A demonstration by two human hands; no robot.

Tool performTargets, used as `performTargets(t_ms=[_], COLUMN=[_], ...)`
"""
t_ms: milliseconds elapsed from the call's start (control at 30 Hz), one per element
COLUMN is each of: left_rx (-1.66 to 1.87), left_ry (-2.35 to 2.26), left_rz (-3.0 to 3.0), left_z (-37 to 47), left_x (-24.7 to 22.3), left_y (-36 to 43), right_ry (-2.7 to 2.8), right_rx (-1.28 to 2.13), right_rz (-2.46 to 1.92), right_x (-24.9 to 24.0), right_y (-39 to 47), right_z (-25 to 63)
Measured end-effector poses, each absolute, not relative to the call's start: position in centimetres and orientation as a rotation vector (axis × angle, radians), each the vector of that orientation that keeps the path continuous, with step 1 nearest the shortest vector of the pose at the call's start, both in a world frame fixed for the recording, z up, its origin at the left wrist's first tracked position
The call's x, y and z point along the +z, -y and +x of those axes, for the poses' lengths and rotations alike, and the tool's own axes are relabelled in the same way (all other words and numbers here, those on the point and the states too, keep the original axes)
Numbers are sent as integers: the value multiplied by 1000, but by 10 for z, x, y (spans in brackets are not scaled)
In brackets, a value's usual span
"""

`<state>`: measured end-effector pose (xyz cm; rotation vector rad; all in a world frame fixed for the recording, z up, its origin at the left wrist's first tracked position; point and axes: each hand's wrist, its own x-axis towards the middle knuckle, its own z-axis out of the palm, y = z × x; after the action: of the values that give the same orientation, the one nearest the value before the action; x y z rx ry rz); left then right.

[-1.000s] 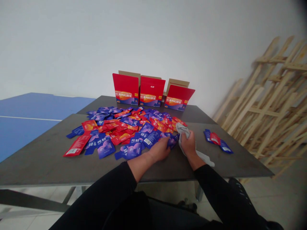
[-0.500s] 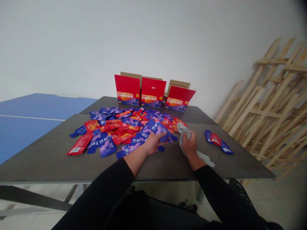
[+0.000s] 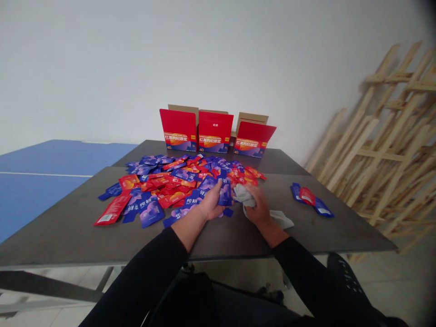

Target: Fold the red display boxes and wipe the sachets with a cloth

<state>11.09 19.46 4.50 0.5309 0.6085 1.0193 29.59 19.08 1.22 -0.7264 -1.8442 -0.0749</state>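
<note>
My left hand is closed on a blue packet, held upright at the near right side of the packet pile. Close beside it, my right hand grips a crumpled grey cloth, which is near or against the packet's right edge; whether they touch is unclear. Part of the cloth trails beneath my right wrist onto the table. Red and blue packets lie in a loose pile left of and behind my hands. Apart from them, to the right, lie a small red packet and blue ones.
Three open red boxes, left, middle and right, stand at the back of the dark table. Wooden frames lean at the right, and a blue table is at the left.
My right hand and the cloth have moved left, close to my left hand. The blue packet in my left hand is now turned more upright.
</note>
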Motion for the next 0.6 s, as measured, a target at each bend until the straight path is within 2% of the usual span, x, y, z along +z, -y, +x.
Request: performTargets(t_ms=[367,600], left_rx=[785,735], left_ry=[-576,-497], left_rz=[531,528], left_z=[102,108], left_x=[46,45], left_y=[-191,-185], right_ry=[2282,2198], right_rx=[-142,-136], right_rz=[-570,-563], right_x=[10,8], right_y=[-173,-177], right_z=[267,269])
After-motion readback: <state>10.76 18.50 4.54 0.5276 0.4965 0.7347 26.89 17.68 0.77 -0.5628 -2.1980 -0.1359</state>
